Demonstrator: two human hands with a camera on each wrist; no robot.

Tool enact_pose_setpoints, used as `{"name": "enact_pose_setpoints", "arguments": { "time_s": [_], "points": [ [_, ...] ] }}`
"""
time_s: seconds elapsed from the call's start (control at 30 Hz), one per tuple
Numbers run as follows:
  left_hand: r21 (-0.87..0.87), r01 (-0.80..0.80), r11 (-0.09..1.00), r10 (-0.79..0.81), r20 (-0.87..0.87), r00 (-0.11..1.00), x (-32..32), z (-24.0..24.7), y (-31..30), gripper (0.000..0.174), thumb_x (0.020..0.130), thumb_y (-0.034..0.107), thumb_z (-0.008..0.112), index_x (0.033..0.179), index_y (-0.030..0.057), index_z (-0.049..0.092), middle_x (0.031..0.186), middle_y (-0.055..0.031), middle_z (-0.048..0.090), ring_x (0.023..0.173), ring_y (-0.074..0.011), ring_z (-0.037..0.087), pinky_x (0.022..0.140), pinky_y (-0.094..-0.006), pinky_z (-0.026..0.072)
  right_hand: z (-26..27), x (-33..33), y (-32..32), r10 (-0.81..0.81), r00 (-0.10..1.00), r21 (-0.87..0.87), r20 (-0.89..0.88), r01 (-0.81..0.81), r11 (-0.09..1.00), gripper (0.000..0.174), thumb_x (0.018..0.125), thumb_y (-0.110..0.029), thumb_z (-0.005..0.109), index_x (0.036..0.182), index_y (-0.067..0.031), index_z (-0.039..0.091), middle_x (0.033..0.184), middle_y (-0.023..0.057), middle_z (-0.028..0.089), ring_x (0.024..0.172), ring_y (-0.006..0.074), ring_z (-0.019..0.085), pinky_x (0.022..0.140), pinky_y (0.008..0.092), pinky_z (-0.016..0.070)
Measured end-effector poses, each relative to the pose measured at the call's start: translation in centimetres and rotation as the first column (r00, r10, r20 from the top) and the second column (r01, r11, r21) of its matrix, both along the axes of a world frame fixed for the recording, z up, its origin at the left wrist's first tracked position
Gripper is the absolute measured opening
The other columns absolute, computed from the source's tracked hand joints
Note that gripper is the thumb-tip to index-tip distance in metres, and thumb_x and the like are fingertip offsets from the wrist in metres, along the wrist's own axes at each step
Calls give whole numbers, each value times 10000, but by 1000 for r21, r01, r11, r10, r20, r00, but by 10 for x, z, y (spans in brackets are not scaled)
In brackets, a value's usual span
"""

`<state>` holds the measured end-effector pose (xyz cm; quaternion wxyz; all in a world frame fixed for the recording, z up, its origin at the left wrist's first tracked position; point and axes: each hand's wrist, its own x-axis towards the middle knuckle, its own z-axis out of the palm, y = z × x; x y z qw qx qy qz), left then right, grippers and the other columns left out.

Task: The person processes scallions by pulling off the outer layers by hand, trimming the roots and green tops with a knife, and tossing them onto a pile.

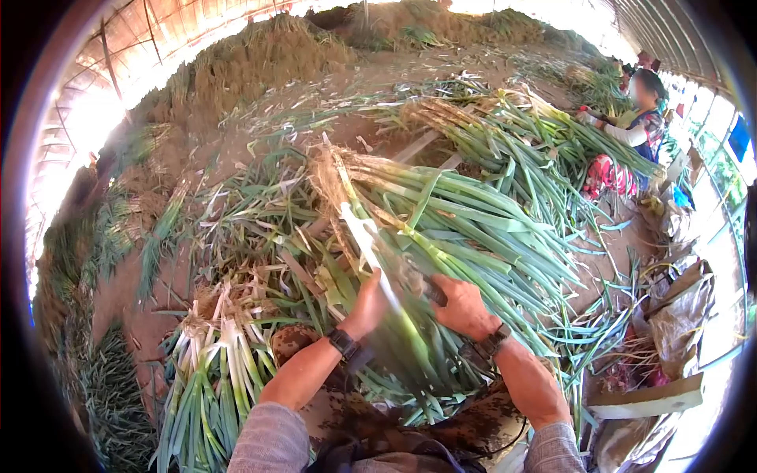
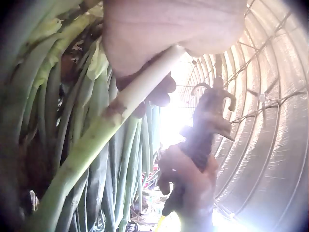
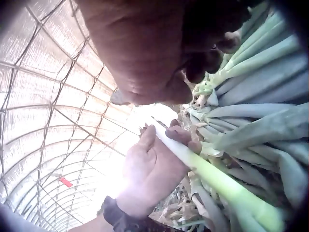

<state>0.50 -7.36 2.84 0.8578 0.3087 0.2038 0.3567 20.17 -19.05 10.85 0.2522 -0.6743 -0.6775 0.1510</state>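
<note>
A long green onion (image 1: 364, 236) with a white stalk slants between my hands, roots away from me. My left hand (image 1: 364, 306) grips its white part, with the thumb along the stalk in the right wrist view, where the same onion (image 3: 217, 179) runs down to its green leaves. Just to the right, my right hand (image 1: 465, 311) has its fingers curled round a dark object (image 1: 432, 292), whose kind I cannot tell; the left wrist view shows curled pieces sticking out of it. Beneath both hands lies a large pile of green onions (image 1: 505, 229) with brown, dirty roots.
A bunch of green onions with cleaner white stalks (image 1: 225, 347) lies at my left. Loose leaves and scraps cover the ground ahead. Another person (image 1: 643, 130) sits at the right beside more onions. A wooden board (image 1: 646, 398) and a sack (image 1: 686, 315) stand near right. Heaped onions (image 1: 260, 63) rise behind.
</note>
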Motion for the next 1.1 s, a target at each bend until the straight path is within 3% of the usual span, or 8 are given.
{"name": "enact_pose_setpoints", "arguments": {
  "time_s": [0.23, 0.33, 0.43, 0.6, 0.7, 0.8, 0.97, 1.1],
  "points": [
    [-22, -9, 1000, 8, -61, 998, -1, -9, -1, 366, 1025, 444, 505, 1111, 91, 551, 1046, -84, 637, 992, -261, 639, 859, -513, 537, -3, -1, 4, -13, 1000, 44, -8, 14, 999, 398, 795, -180, 652, 1183, -94, 629, 922, 193, 689, 856, 407, 658, 763, 489, 522],
    [13, 19, 1000, -17, -97, 995, -4, -10, 0, 391, 1040, 420, 480, 1140, 56, 579, 1055, -75, 642, 954, -197, 639, 849, -381, 539, -4, 0, 3, -15, 1000, 75, -19, 16, 997, 404, 783, -192, 652, 1176, -101, 634, 903, 198, 689, 849, 413, 656, 765, 496, 521],
    [-2, 0, 1000, -1, -98, 995, -7, -19, 2, 376, 1029, 429, 504, 1160, 78, 540, 1060, -101, 643, 998, -270, 646, 873, -503, 544, -4, 2, 3, -2, 1000, -60, 26, 3, 998, 393, 764, -212, 655, 1143, -106, 647, 892, 196, 691, 844, 418, 653, 766, 503, 519],
    [57, -192, 980, 200, -260, 945, -11, -28, 17, 363, 1038, 445, 477, 1094, 91, 535, 958, -68, 629, 843, -208, 646, 746, -425, 577, -17, 14, -5, 32, 996, -245, 85, -10, 970, 326, 749, -212, 643, 1059, -111, 663, 899, 188, 692, 862, 421, 646, 766, 523, 507],
    [52, -422, 905, 421, -241, 874, -34, 1, 45, 401, 1029, 514, 452, 978, 125, 534, 695, 0, 537, 575, -144, 568, 491, -367, 513, -28, 22, -12, 73, 996, -210, 43, -62, 976, 297, 740, -183, 624, 1026, -114, 668, 916, 192, 692, 904, 420, 641, 789, 529, 500],
    [21, -587, 809, 587, -80, 806, -75, 74, 77, 344, 1037, 443, 464, 922, 128, 541, 600, 6, 487, 434, -135, 481, 386, -309, 426, -35, 26, -16, 91, 991, -332, 95, -55, 942, 323, 726, -177, 615, 1036, -111, 680, 928, 193, 694, 935, 419, 636, 820, 523, 498],
    [420, -807, 416, 896, -39, 442, -184, 234, 128, 312, 1008, 406, 539, 946, 101, 536, 758, -35, 563, 571, -121, 576, 417, -272, 470, -47, 27, -14, 74, 990, -315, 122, -32, 949, 291, 752, -200, 603, 1012, -132, 713, 954, 163, 703, 953, 400, 650, 808, 504, 517],
    [716, -677, 171, 909, 150, 388, -284, 357, 115, 354, 1003, 418, 551, 981, 64, 568, 754, -28, 559, 530, -107, 537, 423, -254, 441, -46, 23, -8, 87, 985, -361, 149, -27, 932, 283, 738, -177, 606, 998, -108, 694, 904, 180, 697, 916, 419, 645, 793, 525, 506]
  ]
}}
